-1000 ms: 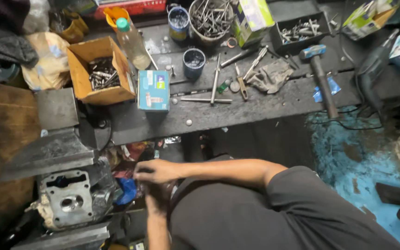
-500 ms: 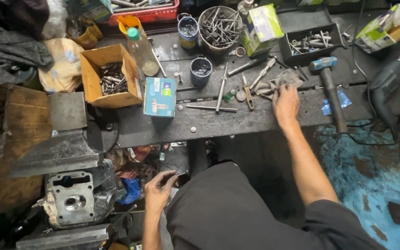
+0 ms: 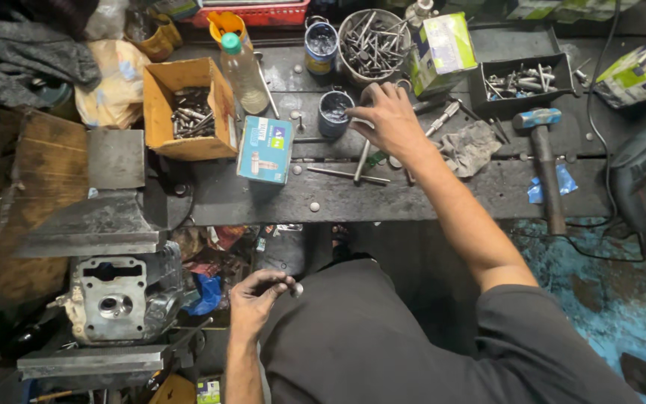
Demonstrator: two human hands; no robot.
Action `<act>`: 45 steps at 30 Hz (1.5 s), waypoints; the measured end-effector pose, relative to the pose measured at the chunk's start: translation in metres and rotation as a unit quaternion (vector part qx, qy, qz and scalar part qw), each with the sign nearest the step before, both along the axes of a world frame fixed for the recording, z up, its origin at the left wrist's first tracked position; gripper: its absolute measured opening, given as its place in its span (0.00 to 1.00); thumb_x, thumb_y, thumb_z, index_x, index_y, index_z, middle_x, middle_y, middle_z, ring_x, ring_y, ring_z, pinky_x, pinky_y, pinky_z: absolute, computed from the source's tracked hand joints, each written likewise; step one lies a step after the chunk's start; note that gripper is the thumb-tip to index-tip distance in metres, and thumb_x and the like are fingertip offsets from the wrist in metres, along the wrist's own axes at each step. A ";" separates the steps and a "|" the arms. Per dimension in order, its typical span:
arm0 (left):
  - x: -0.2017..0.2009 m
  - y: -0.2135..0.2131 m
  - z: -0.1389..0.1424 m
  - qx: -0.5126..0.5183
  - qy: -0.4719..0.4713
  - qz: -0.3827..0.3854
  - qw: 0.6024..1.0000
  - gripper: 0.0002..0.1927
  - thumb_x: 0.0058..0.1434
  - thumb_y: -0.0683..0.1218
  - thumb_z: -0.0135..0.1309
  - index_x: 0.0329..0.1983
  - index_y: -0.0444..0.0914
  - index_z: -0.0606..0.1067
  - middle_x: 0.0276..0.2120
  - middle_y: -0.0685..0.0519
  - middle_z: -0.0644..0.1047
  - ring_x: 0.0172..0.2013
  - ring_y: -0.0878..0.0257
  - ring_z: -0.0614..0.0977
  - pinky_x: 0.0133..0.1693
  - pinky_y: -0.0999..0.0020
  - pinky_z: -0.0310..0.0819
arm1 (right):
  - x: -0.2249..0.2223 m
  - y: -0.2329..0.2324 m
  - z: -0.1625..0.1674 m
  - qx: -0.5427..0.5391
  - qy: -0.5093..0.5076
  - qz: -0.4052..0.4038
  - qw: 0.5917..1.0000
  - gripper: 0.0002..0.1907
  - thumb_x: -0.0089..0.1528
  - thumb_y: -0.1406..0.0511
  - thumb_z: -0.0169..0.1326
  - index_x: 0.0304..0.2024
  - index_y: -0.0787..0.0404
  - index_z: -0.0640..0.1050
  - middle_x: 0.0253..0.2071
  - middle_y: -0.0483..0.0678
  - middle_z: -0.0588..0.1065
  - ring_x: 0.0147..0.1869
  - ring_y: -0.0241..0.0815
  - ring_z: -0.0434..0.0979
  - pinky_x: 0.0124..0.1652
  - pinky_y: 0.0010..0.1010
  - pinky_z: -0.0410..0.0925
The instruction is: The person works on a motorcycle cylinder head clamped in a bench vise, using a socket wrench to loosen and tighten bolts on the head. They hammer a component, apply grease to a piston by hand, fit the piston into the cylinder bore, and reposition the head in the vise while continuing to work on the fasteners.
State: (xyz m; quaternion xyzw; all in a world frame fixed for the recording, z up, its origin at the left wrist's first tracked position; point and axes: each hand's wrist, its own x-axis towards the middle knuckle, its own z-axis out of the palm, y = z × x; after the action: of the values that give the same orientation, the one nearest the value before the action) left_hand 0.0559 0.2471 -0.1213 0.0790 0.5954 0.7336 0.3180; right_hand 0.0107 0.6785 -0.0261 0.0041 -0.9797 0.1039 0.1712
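My right hand [image 3: 390, 120] reaches out over the dark workbench [image 3: 338, 198], fingers spread, resting among loose metal rods and tools beside a small dark blue cup [image 3: 334, 114]. Whether it grips anything I cannot tell. My left hand [image 3: 257, 293] stays low by my lap, its fingers pinched on a small round metal part [image 3: 295, 289]. A grey engine cylinder head [image 3: 117, 299] sits on metal plates to the left of that hand.
On the bench: a cardboard box of metal parts [image 3: 188, 112], a plastic bottle [image 3: 242, 71], a small blue box [image 3: 265, 150], a round tin of bolts [image 3: 374, 41], a black parts tray [image 3: 525, 81], a blue-headed hammer [image 3: 543, 161], a rag [image 3: 471, 146], a power drill [image 3: 641, 168].
My right hand left my lap, reached up to the bench, then slid left toward the dark blue cup. The left hand stays low, holding the small part.
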 end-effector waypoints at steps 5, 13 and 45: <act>-0.002 -0.005 0.011 -0.034 0.004 0.040 0.999 0.07 0.57 0.31 0.61 0.39 0.28 0.81 0.35 0.45 0.84 0.38 0.60 0.86 0.44 0.66 0.83 | -0.014 0.003 -0.005 0.023 -0.041 0.018 0.999 0.12 0.57 0.59 0.66 0.43 0.49 0.86 0.45 0.48 0.72 0.54 0.50 0.68 0.49 0.43 0.60; -0.018 -0.005 0.051 0.056 0.020 0.096 0.994 0.08 0.56 0.30 0.59 0.38 0.31 0.77 0.37 0.46 0.82 0.37 0.57 0.85 0.37 0.62 0.84 | 0.010 -0.027 0.014 -0.506 -0.032 -0.026 0.861 0.25 0.58 0.56 0.64 0.56 0.55 0.76 0.42 0.42 0.72 0.43 0.39 0.71 0.46 0.39 0.64; -0.043 0.073 0.222 0.102 0.359 0.077 0.925 0.10 0.59 0.29 0.63 0.37 0.35 0.78 0.42 0.49 0.82 0.48 0.60 0.86 0.53 0.66 0.83 | 0.093 -0.175 0.036 -0.605 -0.021 0.290 0.741 0.45 0.72 0.37 0.39 0.81 0.49 0.42 0.39 0.48 0.70 0.41 0.40 0.69 0.39 0.32 0.70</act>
State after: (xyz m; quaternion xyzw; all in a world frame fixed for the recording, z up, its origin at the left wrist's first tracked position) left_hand 0.0134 0.3199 0.1010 0.3227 0.5961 0.7350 0.0158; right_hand 0.1037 0.5037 0.0103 0.1819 -0.6657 0.7194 0.0786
